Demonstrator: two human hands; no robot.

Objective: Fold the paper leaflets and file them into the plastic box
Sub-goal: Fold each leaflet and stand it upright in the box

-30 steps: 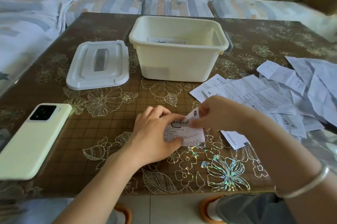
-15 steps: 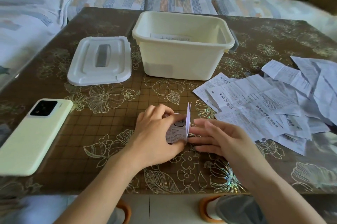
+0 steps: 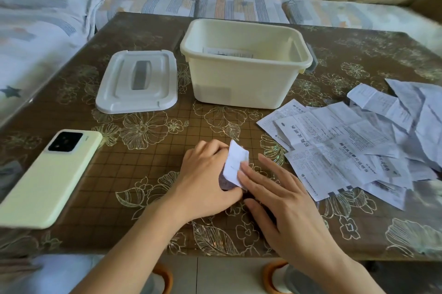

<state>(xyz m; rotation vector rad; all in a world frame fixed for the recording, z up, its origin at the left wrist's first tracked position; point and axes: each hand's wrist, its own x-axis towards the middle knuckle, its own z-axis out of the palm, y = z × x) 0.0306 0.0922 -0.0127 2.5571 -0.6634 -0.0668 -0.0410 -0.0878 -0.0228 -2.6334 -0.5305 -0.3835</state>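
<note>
presently the folded leaflet [image 3: 235, 164] is kept on the table [image 3: 153, 174] near its front edge, with the long axis running away from the person and the sheet apparently leaned against the left hand [image 3: 205, 174], by whose curled fingers its left side is pinched. it is pressed down by the straight fingers [image 3: 251, 176] of the right hand [image 3: 284, 203], by which nothing is gripped. the plastic box [image 3: 239, 85] is set straight beyond it, well apart, so the carry is judged to suit the left hand; the unfolded pile [image 3: 346, 145] is spread to the right.
</note>
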